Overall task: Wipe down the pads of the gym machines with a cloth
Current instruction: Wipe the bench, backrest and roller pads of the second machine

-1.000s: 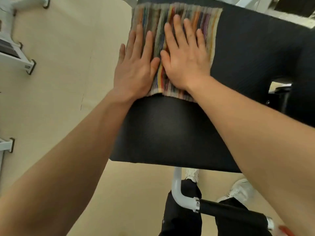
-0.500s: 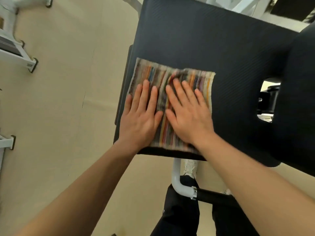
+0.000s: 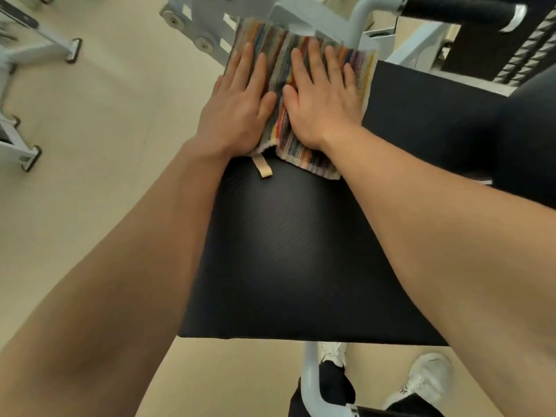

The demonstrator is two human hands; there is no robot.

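Note:
A black gym pad [image 3: 288,251] fills the middle of the head view. A multicoloured striped cloth [image 3: 278,58] lies at its far end, with its top edge reaching past the pad over the white frame. A beige loop tag [image 3: 264,169] sticks out from its near edge. My left hand [image 3: 237,106] and my right hand [image 3: 323,97] lie flat side by side on the cloth, fingers spread and pointing away from me, pressing it onto the pad.
White machine frame [image 3: 204,22] and a black-gripped handle [image 3: 457,9] stand beyond the pad. Another dark pad [image 3: 529,130] sits at right. White frame feet [image 3: 30,158] stand on the beige floor at left. My white shoes [image 3: 427,377] and a white tube [image 3: 310,383] show below.
Both hands have pushed the cloth from the pad's near edge to its far end; the cloth's top edge now overhangs the pad.

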